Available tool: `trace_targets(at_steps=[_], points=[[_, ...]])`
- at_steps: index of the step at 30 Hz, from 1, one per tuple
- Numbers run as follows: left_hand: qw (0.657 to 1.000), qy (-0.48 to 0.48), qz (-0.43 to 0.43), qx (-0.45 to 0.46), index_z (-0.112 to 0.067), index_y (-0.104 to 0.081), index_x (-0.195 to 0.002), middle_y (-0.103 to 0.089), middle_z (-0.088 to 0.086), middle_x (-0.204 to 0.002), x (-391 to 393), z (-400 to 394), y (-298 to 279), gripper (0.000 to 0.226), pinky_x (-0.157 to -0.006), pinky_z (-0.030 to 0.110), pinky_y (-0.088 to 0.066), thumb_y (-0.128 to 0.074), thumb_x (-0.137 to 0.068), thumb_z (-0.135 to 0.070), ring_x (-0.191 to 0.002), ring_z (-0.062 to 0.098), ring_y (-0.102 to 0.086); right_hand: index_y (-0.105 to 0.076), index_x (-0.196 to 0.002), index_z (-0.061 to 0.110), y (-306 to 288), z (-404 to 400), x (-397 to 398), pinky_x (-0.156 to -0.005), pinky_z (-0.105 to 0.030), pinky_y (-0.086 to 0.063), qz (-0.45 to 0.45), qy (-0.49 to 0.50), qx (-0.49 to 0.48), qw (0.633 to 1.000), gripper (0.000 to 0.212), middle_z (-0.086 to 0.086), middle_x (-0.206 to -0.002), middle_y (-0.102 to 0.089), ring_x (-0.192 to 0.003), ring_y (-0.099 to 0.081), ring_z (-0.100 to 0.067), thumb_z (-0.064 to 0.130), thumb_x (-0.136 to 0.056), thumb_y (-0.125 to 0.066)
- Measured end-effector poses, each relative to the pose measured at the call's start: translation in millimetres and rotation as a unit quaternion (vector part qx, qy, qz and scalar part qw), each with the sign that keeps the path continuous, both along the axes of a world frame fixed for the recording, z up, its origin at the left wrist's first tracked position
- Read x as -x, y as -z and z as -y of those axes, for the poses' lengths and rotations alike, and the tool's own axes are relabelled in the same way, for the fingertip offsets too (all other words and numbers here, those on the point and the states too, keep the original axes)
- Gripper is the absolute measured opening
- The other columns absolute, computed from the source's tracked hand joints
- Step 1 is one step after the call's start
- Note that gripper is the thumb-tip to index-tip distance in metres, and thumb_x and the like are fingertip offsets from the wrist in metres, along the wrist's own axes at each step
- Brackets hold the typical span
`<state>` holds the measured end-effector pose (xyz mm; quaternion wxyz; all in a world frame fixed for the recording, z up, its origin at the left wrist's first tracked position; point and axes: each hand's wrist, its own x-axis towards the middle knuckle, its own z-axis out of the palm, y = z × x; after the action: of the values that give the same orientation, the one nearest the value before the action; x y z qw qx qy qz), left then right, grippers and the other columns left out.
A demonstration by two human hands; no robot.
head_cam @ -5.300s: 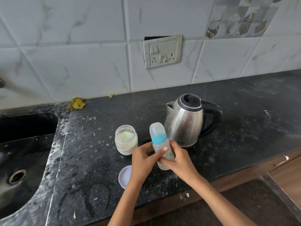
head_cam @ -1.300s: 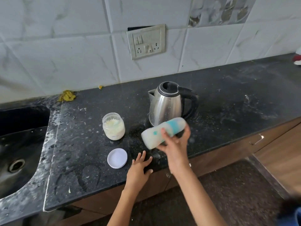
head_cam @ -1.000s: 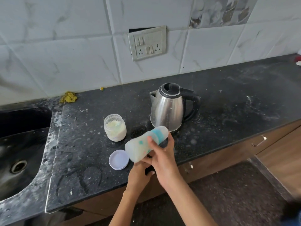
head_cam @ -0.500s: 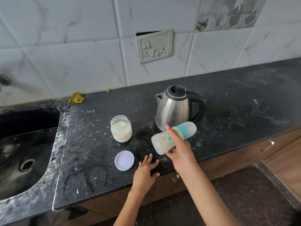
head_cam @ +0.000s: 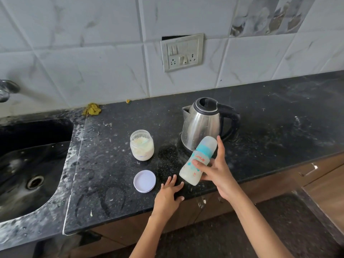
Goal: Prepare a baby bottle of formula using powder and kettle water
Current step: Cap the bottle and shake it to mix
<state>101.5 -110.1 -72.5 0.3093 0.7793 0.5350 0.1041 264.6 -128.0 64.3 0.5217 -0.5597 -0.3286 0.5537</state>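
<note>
The baby bottle [head_cam: 198, 162] is in the air just in front of the kettle [head_cam: 202, 125], tilted with its capped top up and toward the kettle and its base down toward the counter edge. The right hand [head_cam: 216, 171] is wrapped around its lower half, one finger stretched up along the teal collar, thumb across the printed side. Half a second ago the bottle lay nearly level with its cap pointing right, and a moment before that it slanted the other way, low and to the left of the kettle. That swinging back and forth reads as shaking, and the contents look cloudy white, so I judge that powder and water are already inside and mixing is under way, near the end of the task.

The left hand [head_cam: 170, 194] holds nothing. It lies flat, fingers spread, on the counter [head_cam: 111, 183] in front of the kettle near the front edge, where it also lay half a second ago; five seconds ago both hands were on the upright bottle.

The powder jar [head_cam: 142, 145] stands open to the left of the kettle, and its white lid [head_cam: 144, 181] lies flat on the counter nearer the edge, just beside the left hand's fingertips. Neither has moved relative to the kettle. Closing the jar is not yet done.
</note>
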Motion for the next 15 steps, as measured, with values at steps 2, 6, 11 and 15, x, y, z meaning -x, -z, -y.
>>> trace_targets(at_steps=[2,6,11,15], points=[[1.0,0.003,-0.002,-0.002,-0.034,-0.039,-0.143,-0.01,-0.007,-0.159,0,-2,1,0.054,-0.12,0.038,-0.009,-0.058,-0.093,-0.026,-0.148,0.013,-0.002,-0.015,-0.146,0.046,5,-6,3,-0.074,-0.043,-0.061,-0.074,0.104,-0.025,0.992,0.098,-0.006,-0.131,-0.054,-0.11,-0.063,-0.02,0.001,-0.081,-0.072],[0.999,-0.043,0.02,0.018,-0.032,-0.046,-0.138,-0.034,-0.005,-0.153,1,4,4,0.054,-0.115,0.032,-0.027,-0.063,-0.087,-0.032,-0.142,0.017,-0.029,-0.029,-0.137,0.043,19,3,36,-0.068,-0.049,-0.061,-0.127,0.066,0.014,0.99,0.086,-0.011,-0.122,-0.061,-0.105,-0.067,-0.028,0.0,-0.078,-0.075],[1.0,-0.006,0.0,-0.003,-0.032,-0.042,-0.142,-0.019,-0.01,-0.157,0,-1,5,0.053,-0.12,0.038,-0.014,-0.059,-0.092,-0.028,-0.147,0.017,-0.012,-0.025,-0.14,0.046,14,-2,31,-0.068,-0.048,-0.061,-0.213,0.153,-0.012,0.965,0.085,-0.012,-0.129,-0.054,-0.105,-0.066,-0.03,0.003,-0.082,-0.07],[0.998,-0.053,0.017,0.012,-0.029,-0.048,-0.137,-0.04,-0.007,-0.148,1,3,11,0.049,-0.114,0.03,-0.027,-0.062,-0.089,-0.031,-0.141,0.018,-0.031,-0.029,-0.138,0.046,16,8,41,-0.074,-0.055,-0.059,-0.152,0.048,-0.002,0.987,0.085,-0.01,-0.124,-0.061,-0.105,-0.068,-0.031,0.001,-0.08,-0.073]])
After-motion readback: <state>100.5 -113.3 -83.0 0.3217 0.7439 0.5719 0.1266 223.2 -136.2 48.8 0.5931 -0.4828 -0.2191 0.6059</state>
